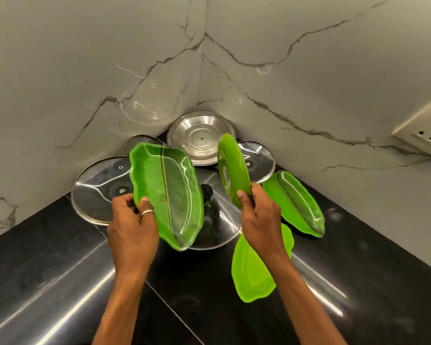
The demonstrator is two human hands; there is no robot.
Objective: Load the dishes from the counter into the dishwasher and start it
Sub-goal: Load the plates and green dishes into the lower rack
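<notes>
Where two grey, dark-veined marble walls meet, a black polished stone worktop runs to its back corner, and the dishes crowd there. Largest among them is a round stainless-steel lid with a black knob, lying just in front of that corner. Along the worktop's left back edge sits a second steel lid, close to the wall. A round steel plate stands propped in the very corner, with a smaller steel lid just to its right.

A green leaf-shaped plastic plate printed with veins is held tilted in the air above the large lid. The left hand grips its near rim, thumb pressed on the upper face and fingers curled underneath. A second green leaf plate is held upright, almost edge-on, in front of the corner. The right hand pinches its lower end, thumb in front and fingers behind.

A third green leaf plate lies face up on the worktop along the right back edge, close to the wall. A fourth green plate, plain and unpatterned on the side that shows, lies nearer the worktop's front, partly hidden beneath the right wrist.

A white wall socket is set in the right-hand wall. A thin silver ring circles the left thumb.
</notes>
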